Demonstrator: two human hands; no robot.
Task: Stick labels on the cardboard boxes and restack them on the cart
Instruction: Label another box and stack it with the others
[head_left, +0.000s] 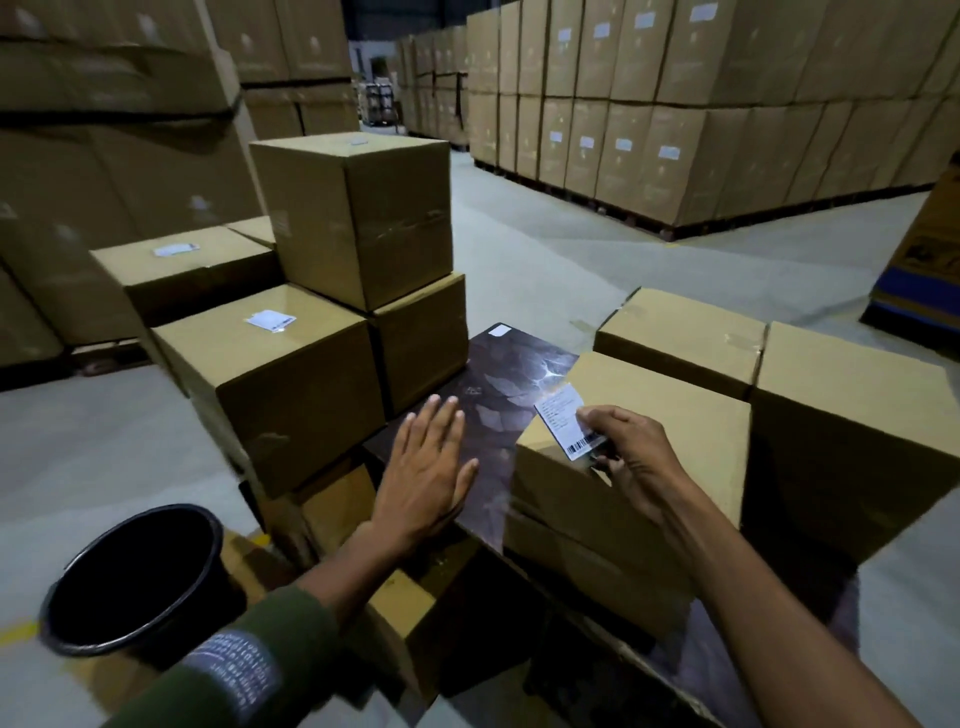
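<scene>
My right hand (631, 457) pinches a white barcode label (569, 421) and holds it over the near left corner of an unlabelled cardboard box (670, 415). My left hand (428, 467) is flat with fingers apart over a dark patterned sheet (511, 374) that lies between the box stacks. To the left, a stack of boxes carries white labels on top: a low front box (270, 374), a rear box (182, 265) and a tall upper box (358, 208).
A black bucket (140, 577) stands on the floor at lower left. Two more plain boxes (680, 332) (852, 415) sit to the right. Tall pallet stacks of cartons (675, 104) line the back and left, with grey floor (545, 249) between.
</scene>
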